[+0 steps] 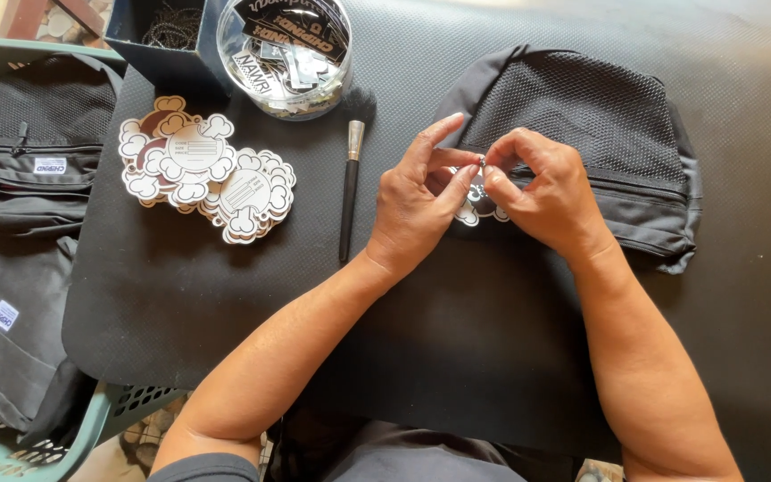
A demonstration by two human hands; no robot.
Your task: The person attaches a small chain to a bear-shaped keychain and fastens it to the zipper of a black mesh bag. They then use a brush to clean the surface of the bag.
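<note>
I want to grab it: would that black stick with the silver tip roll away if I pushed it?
Probably yes. The black stick looks round and slim, so a sideways nudge would likely roll it. The textured black mat might slow it. It looks stiff and probably light.

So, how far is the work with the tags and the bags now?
Done: cannot tell; no finished bag is clearly shown. In hand: the left hand and right hand pinch a small fastener at a cloud-shaped tag on the black bag. Left: a pile of tags and more bags in the green basket.
</note>
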